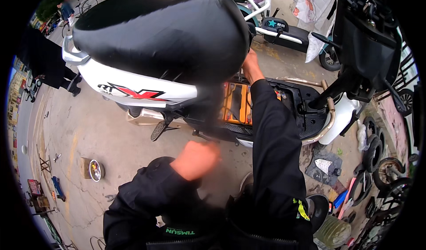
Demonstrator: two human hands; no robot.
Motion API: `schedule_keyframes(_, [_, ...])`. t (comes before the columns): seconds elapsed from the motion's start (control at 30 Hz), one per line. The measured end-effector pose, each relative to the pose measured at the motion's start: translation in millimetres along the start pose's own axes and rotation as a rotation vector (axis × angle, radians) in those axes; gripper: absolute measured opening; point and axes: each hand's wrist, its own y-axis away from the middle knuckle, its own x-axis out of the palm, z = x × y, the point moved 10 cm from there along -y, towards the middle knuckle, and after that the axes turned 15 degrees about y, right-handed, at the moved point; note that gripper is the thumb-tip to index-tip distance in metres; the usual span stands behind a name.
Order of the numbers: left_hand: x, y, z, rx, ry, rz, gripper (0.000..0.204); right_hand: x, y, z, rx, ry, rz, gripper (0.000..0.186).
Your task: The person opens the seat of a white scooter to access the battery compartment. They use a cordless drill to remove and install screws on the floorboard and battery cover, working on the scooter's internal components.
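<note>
A white scooter (133, 92) with red and black graphics stands side-on before me, its black seat (159, 32) filling the upper middle. Orange batteries (235, 103) show in the open floorboard compartment, crossed partly by a dark blur. My right hand (251, 65) reaches past the batteries to the front end of the seat; its fingertips are hidden there, so what they touch is unclear. My left hand (195, 159) is low in front of the scooter, nearest its lower edge, smeared by motion; I cannot make out anything in it.
Another scooter (284, 34) stands behind. At the left a person in dark clothing (46, 59) stands near the rear. A metal bowl (95, 171) sits on the ground at lower left. Tyres (372, 148), a grey mat (324, 168) and a plastic jug (333, 230) lie at right. Bicycles are in the distance.
</note>
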Motion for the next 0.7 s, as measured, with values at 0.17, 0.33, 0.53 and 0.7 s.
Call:
schedule_keyframes(0.17, [4, 15, -4, 0.047, -0.038, 0.010, 0.024, -76, 57, 102, 0.044, 0.287, -0.038, 0.022])
schedule_keyframes(0.33, [9, -2, -32, 0.202, -0.065, -0.012, 0.022, -79, 237, 210, -0.240, 0.909, 0.333, 0.029])
schedule_keyframes(0.53, [-20, 12, -77, 0.311, 0.075, -0.035, 0.017, -153, 444, 311, -0.486, 1.170, 0.040, 0.024])
schedule_keyframes(0.7, [-109, 37, -82, 0.347, 0.338, -0.493, 0.014, -220, 620, 341, -0.070, 1.015, -0.490, 0.025])
